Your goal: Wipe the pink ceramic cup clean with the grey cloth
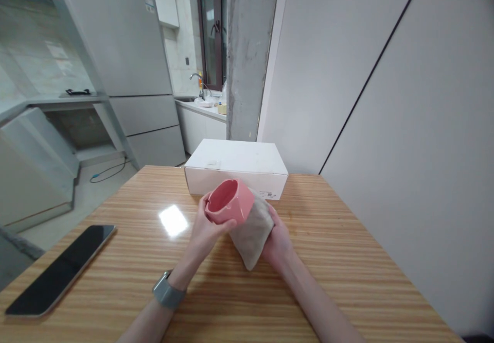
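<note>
Left fingers (228, 225), clamped on the tilted cup (240, 205), should steady it while right fingers (272, 215), gripping the cloth (252, 234), press evenly to their left.

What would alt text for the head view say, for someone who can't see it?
A person's left hand holds a tilted pink container above a wood-grain table, while the right hand holds a grayish cloth close beside it. Beyond the hands sits a white box; a flat dark device lies at the picture's left.
</note>
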Action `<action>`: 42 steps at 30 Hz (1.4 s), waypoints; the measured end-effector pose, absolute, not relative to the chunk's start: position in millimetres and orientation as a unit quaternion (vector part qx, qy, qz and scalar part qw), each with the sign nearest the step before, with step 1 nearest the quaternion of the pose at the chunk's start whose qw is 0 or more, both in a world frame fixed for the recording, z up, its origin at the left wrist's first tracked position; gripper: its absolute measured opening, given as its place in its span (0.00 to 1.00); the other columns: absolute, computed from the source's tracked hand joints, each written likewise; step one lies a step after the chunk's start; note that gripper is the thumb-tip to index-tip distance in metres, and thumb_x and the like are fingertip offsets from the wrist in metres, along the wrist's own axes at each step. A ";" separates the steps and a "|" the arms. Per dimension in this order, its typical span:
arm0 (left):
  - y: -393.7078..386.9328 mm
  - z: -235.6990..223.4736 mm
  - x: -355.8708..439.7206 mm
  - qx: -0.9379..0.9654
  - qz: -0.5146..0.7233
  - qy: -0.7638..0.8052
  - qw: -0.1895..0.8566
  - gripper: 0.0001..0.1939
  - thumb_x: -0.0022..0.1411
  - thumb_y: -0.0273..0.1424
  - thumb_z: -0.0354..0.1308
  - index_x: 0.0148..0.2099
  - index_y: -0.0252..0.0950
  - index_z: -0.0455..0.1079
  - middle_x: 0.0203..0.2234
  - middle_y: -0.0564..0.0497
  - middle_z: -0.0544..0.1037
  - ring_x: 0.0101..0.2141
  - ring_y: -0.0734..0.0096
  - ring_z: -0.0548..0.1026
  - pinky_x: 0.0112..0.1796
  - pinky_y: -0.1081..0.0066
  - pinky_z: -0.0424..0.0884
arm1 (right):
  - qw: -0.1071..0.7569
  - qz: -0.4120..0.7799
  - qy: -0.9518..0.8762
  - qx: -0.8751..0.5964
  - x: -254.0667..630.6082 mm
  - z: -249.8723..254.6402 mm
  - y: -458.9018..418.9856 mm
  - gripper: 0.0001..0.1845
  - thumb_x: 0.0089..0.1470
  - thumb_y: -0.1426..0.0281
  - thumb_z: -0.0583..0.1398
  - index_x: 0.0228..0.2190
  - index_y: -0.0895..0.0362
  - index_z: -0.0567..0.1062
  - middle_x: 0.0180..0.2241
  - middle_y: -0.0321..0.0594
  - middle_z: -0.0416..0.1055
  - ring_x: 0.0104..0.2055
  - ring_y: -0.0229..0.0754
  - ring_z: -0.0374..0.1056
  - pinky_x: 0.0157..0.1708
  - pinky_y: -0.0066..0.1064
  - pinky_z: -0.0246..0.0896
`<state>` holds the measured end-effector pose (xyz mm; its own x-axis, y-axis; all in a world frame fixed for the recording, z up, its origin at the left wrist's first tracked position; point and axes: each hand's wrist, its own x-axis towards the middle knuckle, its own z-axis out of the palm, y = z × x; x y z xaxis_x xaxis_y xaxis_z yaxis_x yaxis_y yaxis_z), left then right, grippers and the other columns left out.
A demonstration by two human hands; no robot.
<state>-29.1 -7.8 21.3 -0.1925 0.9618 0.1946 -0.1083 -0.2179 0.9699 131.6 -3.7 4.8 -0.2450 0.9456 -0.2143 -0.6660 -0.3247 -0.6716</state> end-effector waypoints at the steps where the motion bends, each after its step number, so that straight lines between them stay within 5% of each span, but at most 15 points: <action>1: -11.7 22.1 -23.3 0.489 0.617 0.443 0.430 0.43 0.32 0.29 0.73 0.53 0.38 0.59 0.47 0.46 0.71 0.47 0.59 0.71 0.46 0.66 0.67 | 0.520 0.767 -0.239 -0.291 129.1 8.1 -6.9 0.29 0.56 0.51 0.49 0.44 0.58 0.75 0.40 0.44 0.78 0.48 0.50 0.70 0.50 0.46 0.61; 14: -24.8 27.6 -2.7 0.559 0.609 0.427 0.366 0.51 0.27 0.26 0.74 0.55 0.41 0.57 0.52 0.46 0.67 0.53 0.55 0.67 0.53 0.63 0.62 | 0.506 0.756 -0.289 -0.297 136.0 16.2 -14.7 0.29 0.57 0.51 0.47 0.44 0.56 0.75 0.40 0.43 0.78 0.50 0.49 0.69 0.52 0.45 0.59; 31: 2.4 5.2 -34.9 0.425 0.660 0.536 0.311 0.41 0.36 0.34 0.73 0.52 0.40 0.58 0.47 0.46 0.70 0.47 0.62 0.71 0.47 0.64 0.68 | 0.553 0.756 -0.207 -0.284 191.6 25.9 -32.8 0.27 0.55 0.49 0.50 0.40 0.55 0.76 0.41 0.44 0.78 0.51 0.52 0.68 0.54 0.48 0.56; 38: 5.8 0.5 -26.8 0.422 0.651 0.545 0.319 0.40 0.36 0.35 0.73 0.51 0.38 0.59 0.46 0.45 0.72 0.45 0.64 0.73 0.47 0.61 0.69 | 0.412 0.798 -0.252 -0.361 276.1 37.2 -74.8 0.35 0.54 0.45 0.47 0.44 0.59 0.73 0.43 0.48 0.76 0.51 0.53 0.69 0.55 0.47 0.55; 42: 1.4 -1.9 -21.4 0.439 0.631 0.544 0.336 0.40 0.37 0.34 0.72 0.52 0.37 0.59 0.46 0.45 0.72 0.45 0.63 0.73 0.46 0.61 0.70 | 0.352 0.730 -0.317 -0.493 310.3 30.1 -86.1 0.28 0.53 0.52 0.54 0.45 0.61 0.72 0.44 0.50 0.75 0.49 0.53 0.70 0.53 0.45 0.59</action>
